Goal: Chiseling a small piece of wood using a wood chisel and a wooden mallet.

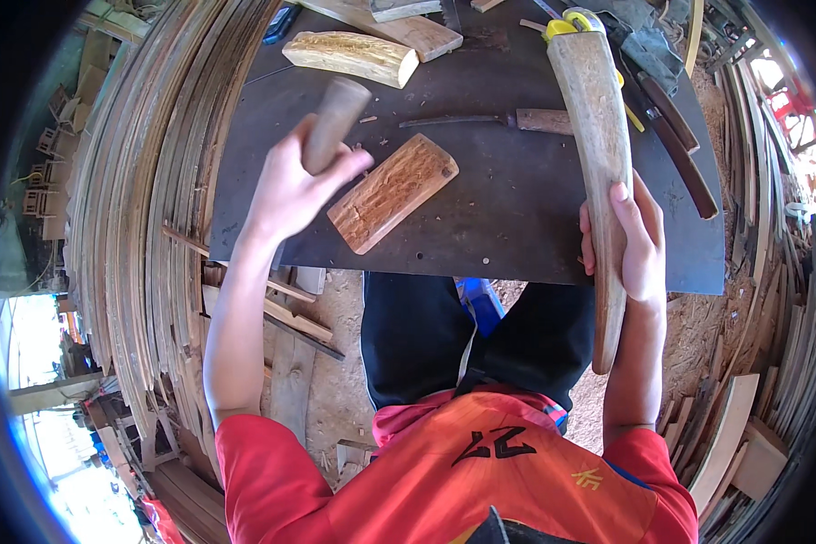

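My left hand (286, 186) is closed around a short, round, grey-brown wooden piece (337, 118), slightly blurred, its blunt end pointing up and away; its lower part is hidden by my fingers. Just right of that hand, a reddish-brown wood block (394, 192) with a rough-cut top face lies slantwise on the dark table (517, 218). In my right hand (639, 231) is a long club-shaped piece of wood (594, 118), broad at its far end and narrowing past the table's near edge. Behind it lies a thin metal tool with a wooden handle (542, 121).
A pale split wood piece (349, 56) and boards (417, 34) lie at the back. A yellow tape measure (582, 20) and dark long-handled tools (680, 150) are at the right. Stacked planks (140, 181) stand left; more timber (725, 435) lies right.
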`<action>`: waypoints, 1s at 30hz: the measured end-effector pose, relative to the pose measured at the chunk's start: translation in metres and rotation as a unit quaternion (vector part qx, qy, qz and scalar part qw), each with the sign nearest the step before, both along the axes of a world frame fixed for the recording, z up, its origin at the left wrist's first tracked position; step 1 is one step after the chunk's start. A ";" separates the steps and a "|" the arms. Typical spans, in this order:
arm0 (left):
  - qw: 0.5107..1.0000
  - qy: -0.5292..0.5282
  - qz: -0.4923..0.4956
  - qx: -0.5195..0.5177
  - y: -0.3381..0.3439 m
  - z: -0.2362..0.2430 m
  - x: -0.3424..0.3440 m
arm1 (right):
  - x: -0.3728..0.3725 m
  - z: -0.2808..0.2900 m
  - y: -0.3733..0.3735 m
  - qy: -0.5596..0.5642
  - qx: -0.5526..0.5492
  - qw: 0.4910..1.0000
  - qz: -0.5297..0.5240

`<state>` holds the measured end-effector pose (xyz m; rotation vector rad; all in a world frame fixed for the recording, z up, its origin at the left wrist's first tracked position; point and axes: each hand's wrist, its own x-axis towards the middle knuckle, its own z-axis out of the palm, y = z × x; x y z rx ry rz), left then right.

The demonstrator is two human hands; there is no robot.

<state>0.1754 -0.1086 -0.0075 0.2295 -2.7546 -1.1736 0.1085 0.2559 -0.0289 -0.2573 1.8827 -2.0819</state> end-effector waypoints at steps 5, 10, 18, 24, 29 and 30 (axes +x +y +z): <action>0.997 -0.061 -0.036 -0.039 0.007 0.000 -0.004 | 0.000 -0.001 0.001 -0.001 0.006 1.000 0.001; 0.998 -0.014 -0.015 0.059 -0.013 -0.008 -0.009 | 0.001 -0.002 0.000 0.001 0.004 1.000 0.002; 0.991 -0.063 -0.081 -0.085 0.000 0.016 0.007 | 0.002 -0.002 0.000 0.003 0.002 1.000 0.000; 0.986 -0.115 -0.102 -0.060 0.000 0.024 0.017 | 0.002 -0.002 -0.001 0.008 0.008 1.000 -0.002; 0.976 -0.067 -0.076 -0.191 0.011 0.025 0.024 | 0.001 -0.003 -0.001 0.002 0.009 1.000 0.000; 0.973 -0.047 -0.079 -0.213 0.015 0.027 0.024 | 0.001 -0.003 -0.001 0.002 0.010 1.000 0.001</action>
